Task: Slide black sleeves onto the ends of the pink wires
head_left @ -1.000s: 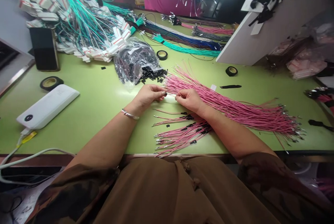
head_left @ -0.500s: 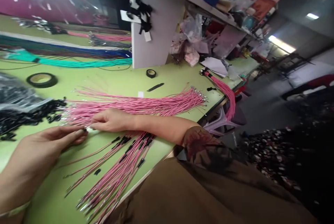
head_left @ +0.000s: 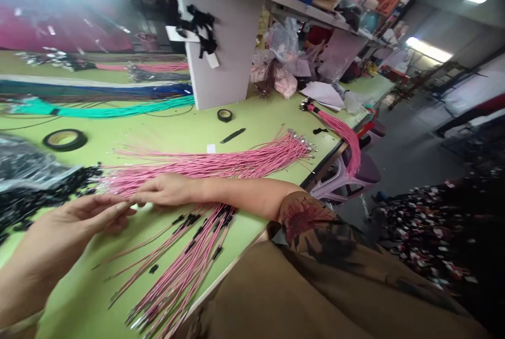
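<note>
My left hand and my right hand meet fingertip to fingertip over the green table. Both pinch at the near end of a pink wire drawn from the long pink wire bundle; what sits between the fingertips is too small to make out. Below the hands lies a second heap of pink wires with black sleeves, fanned towards the table's front edge. Small black sleeve pieces are scattered at the left, just beyond my left hand.
A black tape roll and a smaller tape roll lie on the table. Teal, blue and pink wire bundles stretch along the back. A white upright panel stands behind. A clear bag lies far left. A plastic stool stands past the table's right end.
The view has swung from straight down at the table to the right, along the bench and aisle. My hands stay together at the pink wire's end, barely shifted.
</note>
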Motion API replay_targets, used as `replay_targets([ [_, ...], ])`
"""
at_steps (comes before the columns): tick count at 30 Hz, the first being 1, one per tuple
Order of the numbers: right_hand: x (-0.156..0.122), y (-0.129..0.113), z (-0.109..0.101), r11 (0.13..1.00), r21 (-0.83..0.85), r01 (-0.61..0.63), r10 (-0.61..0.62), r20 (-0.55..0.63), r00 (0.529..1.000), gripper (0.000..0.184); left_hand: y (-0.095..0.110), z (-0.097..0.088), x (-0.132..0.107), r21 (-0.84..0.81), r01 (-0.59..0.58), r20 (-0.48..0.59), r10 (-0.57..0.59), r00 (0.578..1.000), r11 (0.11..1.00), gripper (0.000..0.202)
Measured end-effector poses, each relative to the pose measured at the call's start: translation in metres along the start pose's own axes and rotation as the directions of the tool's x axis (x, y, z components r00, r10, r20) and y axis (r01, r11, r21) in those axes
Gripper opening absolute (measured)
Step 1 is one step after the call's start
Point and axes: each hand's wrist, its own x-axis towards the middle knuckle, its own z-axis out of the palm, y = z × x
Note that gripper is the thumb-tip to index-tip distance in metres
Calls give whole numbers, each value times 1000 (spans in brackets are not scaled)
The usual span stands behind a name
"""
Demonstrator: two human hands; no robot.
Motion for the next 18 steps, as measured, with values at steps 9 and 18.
replay_targets([
  [9,-13,-8,9,979,-162,120,-119,18,993,25,3,36,-26,-442,-221,-93,201,975,869,32],
  [18,-25,-23,-36,873,-483,-68,355,533,768,7,-11,-9,-37,97,-302,295,262,919,948,13],
])
